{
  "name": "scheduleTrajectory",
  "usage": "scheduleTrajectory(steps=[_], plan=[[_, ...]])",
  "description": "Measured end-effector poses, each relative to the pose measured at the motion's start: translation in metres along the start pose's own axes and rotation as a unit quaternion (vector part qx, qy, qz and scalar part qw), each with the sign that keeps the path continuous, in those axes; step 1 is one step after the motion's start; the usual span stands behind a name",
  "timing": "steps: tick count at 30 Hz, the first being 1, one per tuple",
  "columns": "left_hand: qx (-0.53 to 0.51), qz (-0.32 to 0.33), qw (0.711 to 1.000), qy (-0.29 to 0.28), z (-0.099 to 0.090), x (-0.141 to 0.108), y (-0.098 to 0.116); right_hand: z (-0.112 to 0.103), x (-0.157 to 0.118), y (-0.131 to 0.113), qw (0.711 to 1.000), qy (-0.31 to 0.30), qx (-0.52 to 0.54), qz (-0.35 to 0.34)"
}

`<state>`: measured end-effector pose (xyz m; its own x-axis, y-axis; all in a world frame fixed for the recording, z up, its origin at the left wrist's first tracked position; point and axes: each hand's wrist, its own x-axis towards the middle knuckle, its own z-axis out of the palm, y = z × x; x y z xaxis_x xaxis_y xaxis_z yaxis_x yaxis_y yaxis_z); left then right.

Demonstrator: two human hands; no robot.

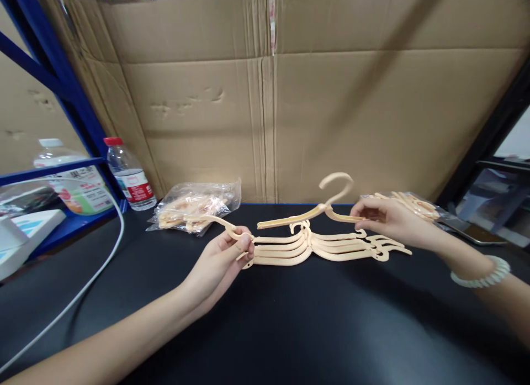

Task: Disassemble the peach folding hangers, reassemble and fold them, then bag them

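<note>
My left hand (223,258) pinches a loose cream plastic hanger arm (221,221) between thumb and fingers; its thin end points up and to the left. My right hand (383,218) is closed on the right end of a cream clothes hanger (308,214), held up with its hook on top. The left end of this hanger has no curved tip and is apart from the piece in my left hand. Below and behind it, a row of similar hangers (285,252) lies on the black table (273,324), their left ends partly hidden by my left hand.
A clear bag of cream pieces (194,204) lies at the back left, and another bag of pieces (416,205) behind my right hand. A red-capped bottle (132,178), a white cable (99,274) and a blue rack (62,81) are at left. Cardboard (199,120) walls the back.
</note>
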<state>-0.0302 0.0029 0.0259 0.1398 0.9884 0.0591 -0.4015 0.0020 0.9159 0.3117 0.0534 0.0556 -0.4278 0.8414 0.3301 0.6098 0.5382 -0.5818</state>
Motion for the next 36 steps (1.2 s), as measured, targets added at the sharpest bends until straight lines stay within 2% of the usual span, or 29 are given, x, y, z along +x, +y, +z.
scheduleTrajectory(steps=[5, 12, 24, 29, 36], plan=[[-0.048, -0.029, 0.998, -0.022, 0.004, -0.002, 0.003, -0.001, -0.001, -0.006, 1.0, -0.012, -0.015, -0.004], [-0.046, -0.067, 0.995, -0.058, 0.005, -0.006, 0.005, -0.002, -0.002, -0.01, 0.999, 0.008, -0.049, -0.019], [-0.055, -0.081, 0.994, -0.038, 0.009, -0.006, 0.004, -0.004, -0.002, -0.004, 0.998, 0.011, -0.062, -0.025], [-0.065, -0.077, 0.995, -0.02, 0.006, -0.006, 0.003, 0.0, -0.002, -0.007, 0.997, 0.036, -0.05, -0.048], [-0.054, -0.061, 0.996, 0.02, 0.003, -0.007, 0.001, 0.005, -0.004, -0.017, 0.992, 0.058, -0.085, -0.078]])
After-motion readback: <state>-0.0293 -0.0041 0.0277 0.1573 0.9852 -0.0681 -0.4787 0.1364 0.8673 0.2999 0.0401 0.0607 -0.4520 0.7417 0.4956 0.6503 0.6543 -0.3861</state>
